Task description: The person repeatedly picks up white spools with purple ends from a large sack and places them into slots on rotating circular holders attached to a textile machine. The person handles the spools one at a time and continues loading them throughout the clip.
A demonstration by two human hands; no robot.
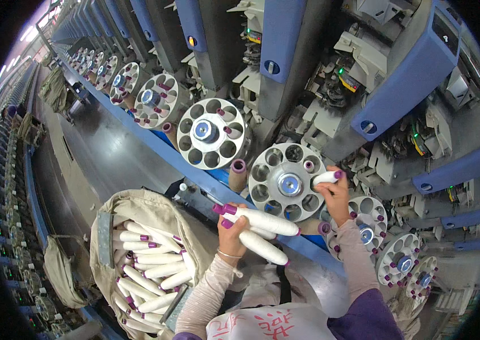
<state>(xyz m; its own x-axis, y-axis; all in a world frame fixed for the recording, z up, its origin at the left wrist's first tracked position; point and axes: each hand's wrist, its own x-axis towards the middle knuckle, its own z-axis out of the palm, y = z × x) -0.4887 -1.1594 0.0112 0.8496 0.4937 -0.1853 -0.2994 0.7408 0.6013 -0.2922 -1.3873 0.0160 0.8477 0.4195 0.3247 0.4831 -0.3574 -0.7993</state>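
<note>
My left hand [229,242] is closed around three white yarn bobbins [267,221] with purple tube ends, their far ends fanned out to the right. In my right hand [337,199] is one more white yarn bobbin [326,178], gripped between thumb and fingers. It lies tilted at the right rim of a round white bobbin magazine [271,169], over the pockets there. One pocket near the magazine's top holds a bobbin [308,165] seen end-on; most of its other pockets look dark. A blue knob [290,185] sits at its middle.
A canvas bag [136,204] full of white bobbins stands left of my left hand. More round magazines [206,107] line the blue rail [217,184] both ways. Brown cones [238,175] stand between them. Blue-fronted winding machine columns [398,79] rise behind. An aisle floor [101,147] runs far left.
</note>
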